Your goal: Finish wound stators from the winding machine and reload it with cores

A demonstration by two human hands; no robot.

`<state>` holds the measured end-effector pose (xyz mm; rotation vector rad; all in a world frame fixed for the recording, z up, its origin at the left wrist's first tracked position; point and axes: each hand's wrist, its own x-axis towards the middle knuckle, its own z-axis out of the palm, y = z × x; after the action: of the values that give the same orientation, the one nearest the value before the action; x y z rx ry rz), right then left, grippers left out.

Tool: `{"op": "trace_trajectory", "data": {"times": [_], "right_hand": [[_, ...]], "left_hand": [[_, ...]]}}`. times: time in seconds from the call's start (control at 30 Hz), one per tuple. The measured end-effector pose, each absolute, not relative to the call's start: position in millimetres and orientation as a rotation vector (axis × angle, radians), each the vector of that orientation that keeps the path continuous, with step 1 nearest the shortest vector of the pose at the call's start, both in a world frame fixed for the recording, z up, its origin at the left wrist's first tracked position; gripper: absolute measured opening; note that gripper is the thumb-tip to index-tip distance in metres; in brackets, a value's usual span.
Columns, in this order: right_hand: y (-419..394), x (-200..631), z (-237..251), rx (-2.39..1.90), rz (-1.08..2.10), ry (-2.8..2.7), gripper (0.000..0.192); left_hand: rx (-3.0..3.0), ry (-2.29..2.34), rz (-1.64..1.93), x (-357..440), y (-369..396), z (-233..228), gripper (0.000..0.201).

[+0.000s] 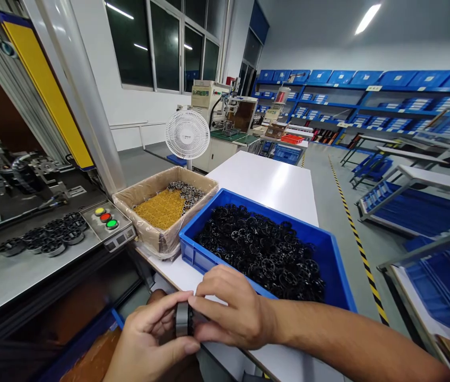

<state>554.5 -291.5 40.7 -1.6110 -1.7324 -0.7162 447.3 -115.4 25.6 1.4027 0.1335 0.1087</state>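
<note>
Low in the head view, just off the near edge of the white worktop (265, 180), my two hands met around one small black ring part (182, 318). My left hand (145, 339) came up from below, its thumb and fingers curled closed on the part's left side. My right hand (233, 313) reached in from the right with its fingertips pinched on the same part, so both hands gripped it between them. It looked like a round plastic piece seen edge-on, though the fingers hid most of it and I could not tell its face.

Just beyond my right hand stood a blue bin (209, 254) heaped with loose black ring parts (265, 254) of the same kind. Touching the bin's left corner was a cardboard box (157, 233) lined with clear film, holding a yellow tray (163, 208) and a few black rings along its far side. To the left, on the grey machine bed (6, 276), a cluster of black rings (48, 236) lay beside a small panel with yellow, red and green buttons (105, 217). A white fan (187, 133) stood behind the box, well apart from my hands.
</note>
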Motion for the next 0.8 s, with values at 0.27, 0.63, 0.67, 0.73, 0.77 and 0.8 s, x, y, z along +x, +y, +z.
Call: {"op": "trace_trajectory", "data": {"times": [0.27, 0.63, 0.67, 0.73, 0.77, 0.8], "right_hand": [[-289, 552, 44, -1.618, -0.789, -1.794, 0.032], [-300, 626, 15, -2.400, -0.627, -1.336, 0.032], [-301, 633, 15, -2.564, -0.501, -1.289, 0.033], [-305, 644, 16, -2.841, -0.224, -1.192, 0.032], [-308, 649, 17, -2.929, -0.115, -1.149, 0.030], [-313, 654, 17, -2.986, -0.040, -1.112, 0.027]], "left_hand": [[1.381, 0.145, 0.085, 442, -127, 22, 0.050], [2.826, 0.947, 0.714, 384, 113, 48, 0.046], [2.860, 0.966, 0.714, 384, 133, 51, 0.046], [2.873, 0.926, 0.708, 392, 160, 52, 0.042], [2.873, 0.881, 0.698, 398, 168, 51, 0.039], [2.869, 0.836, 0.695, 404, 175, 48, 0.035]]}}
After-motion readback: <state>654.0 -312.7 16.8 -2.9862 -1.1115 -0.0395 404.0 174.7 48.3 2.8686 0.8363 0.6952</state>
